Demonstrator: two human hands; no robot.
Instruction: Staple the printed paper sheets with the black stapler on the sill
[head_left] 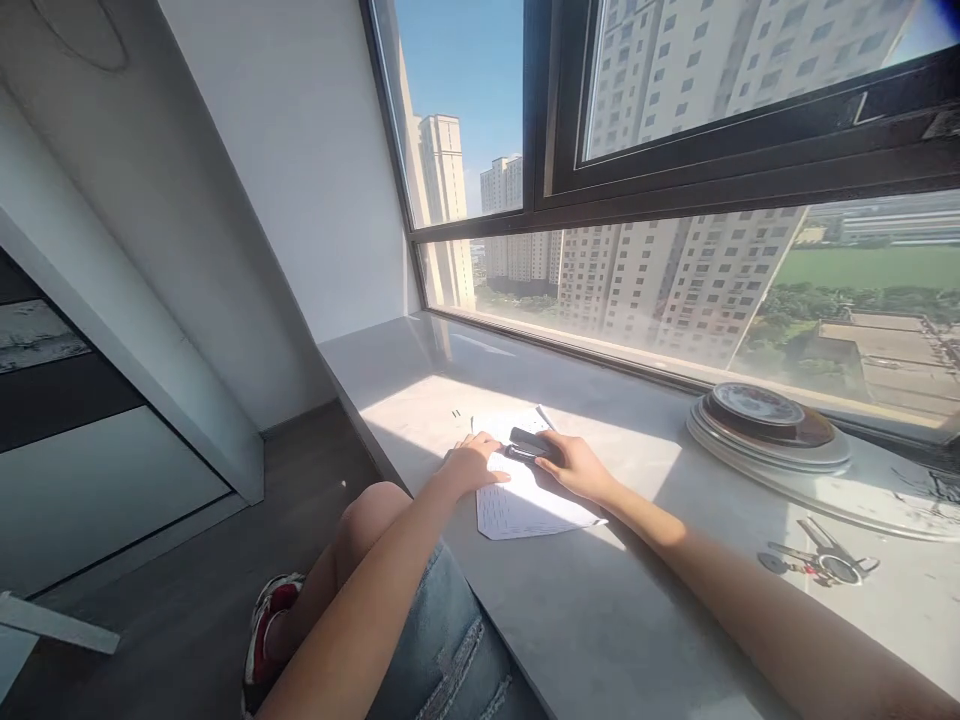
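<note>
Stapler (529, 441), clasped by the right hand (579, 467), sits over the far half of the papers (517, 508) on the windowsill (577, 600); the left hand (472, 465) lies spread across their left edge, gripping nothing, apparently steadying them.

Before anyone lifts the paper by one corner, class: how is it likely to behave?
The paper would probably bend and sag, since it looks thin. It may slide easily on the smooth-looking sill, though the left hand touching it could resist that. Its uneven lower edge hints at several sheets, which might separate.
</note>
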